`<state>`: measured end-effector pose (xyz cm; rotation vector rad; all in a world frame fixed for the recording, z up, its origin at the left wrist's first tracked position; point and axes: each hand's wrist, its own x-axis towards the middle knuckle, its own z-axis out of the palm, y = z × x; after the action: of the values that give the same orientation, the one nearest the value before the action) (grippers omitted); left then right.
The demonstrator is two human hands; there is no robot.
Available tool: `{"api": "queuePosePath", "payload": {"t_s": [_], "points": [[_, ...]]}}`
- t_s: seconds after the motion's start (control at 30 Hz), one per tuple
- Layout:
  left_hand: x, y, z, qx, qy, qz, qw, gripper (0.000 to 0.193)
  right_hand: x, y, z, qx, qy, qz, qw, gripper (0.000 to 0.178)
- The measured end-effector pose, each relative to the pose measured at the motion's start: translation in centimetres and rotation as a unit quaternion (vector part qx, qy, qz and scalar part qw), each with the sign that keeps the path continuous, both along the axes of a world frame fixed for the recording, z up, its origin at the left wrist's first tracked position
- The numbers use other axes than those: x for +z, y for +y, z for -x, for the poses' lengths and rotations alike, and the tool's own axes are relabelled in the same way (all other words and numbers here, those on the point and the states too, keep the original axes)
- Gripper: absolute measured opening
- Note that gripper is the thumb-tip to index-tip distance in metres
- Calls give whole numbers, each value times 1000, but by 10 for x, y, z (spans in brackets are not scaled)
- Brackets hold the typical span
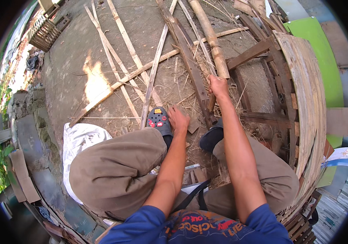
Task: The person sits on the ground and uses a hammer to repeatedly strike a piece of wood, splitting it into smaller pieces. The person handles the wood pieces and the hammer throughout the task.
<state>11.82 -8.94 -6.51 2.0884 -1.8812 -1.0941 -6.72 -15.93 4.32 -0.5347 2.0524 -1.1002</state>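
My right hand (pixel 218 86) is closed in a fist beside the lower end of a thick bamboo pole (pixel 209 34). A short brown piece (pixel 211 102) shows just below the fist, and a thin pale strip (pixel 193 25) runs down to it from above; what the fingers grip is partly hidden. Low by the ground, my left hand (pixel 178 118) has its fingers loosely bent and apart, with nothing visible in them. It is right beside the dark clog (pixel 159 118) on my left foot. A dark wooden beam (pixel 190 67) lies between the two hands.
Several long bamboo slats (pixel 119 61) lie crossed on the dirt ahead. To the right stands a wooden frame (pixel 269 118) with a pale plank top (pixel 304 93). A white sack (pixel 80 140) is by my left knee; a slatted crate (pixel 43 33) stands far left.
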Motion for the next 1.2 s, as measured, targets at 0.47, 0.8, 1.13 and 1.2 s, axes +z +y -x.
{"api": "queuePosePath", "payload": {"t_s": [0.47,0.8,1.13,1.2], "points": [[-3,-3,-15,-73,-3,-109,991,97,167,-34,8,78,47,98,991,31],[21,-5,2,-18,15,-210,977,84,307,17,7,125,124,132,975,29],[36,23,-8,28,76,-75,994,115,316,72,-27,135,118,82,980,37],[38,20,-14,-8,97,-68,993,117,305,83,-23,108,86,92,986,38]]}}
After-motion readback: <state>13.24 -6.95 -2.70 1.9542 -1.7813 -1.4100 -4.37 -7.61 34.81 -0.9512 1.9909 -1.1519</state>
